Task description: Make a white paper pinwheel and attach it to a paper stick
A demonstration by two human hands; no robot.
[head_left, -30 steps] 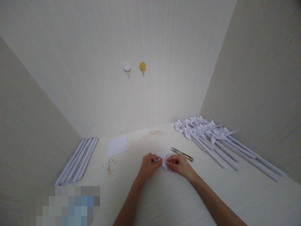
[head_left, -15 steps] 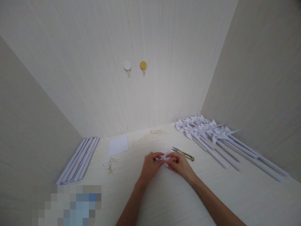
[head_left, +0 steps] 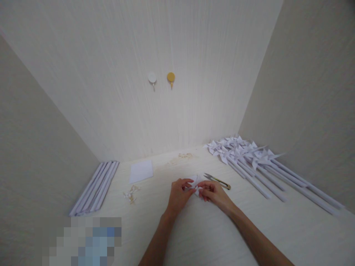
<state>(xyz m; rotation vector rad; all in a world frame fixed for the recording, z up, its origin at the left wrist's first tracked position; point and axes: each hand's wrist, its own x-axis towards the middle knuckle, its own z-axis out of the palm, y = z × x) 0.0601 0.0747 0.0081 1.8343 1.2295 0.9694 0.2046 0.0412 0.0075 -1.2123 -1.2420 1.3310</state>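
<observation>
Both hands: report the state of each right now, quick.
Left hand: closed, pinching the folded white paper.
Right hand: closed, pinching the same paper from its right side.

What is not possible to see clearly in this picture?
In the head view:
White folded paper: pinched part hidden by the bare left hand and bare right hand.
White paper pinwheels: their number, hidden by overlap.
Tiny beige scraps beyond the hands: their kind, too small.
Lower left: whatever a blue-grey pixelated patch masks.
</observation>
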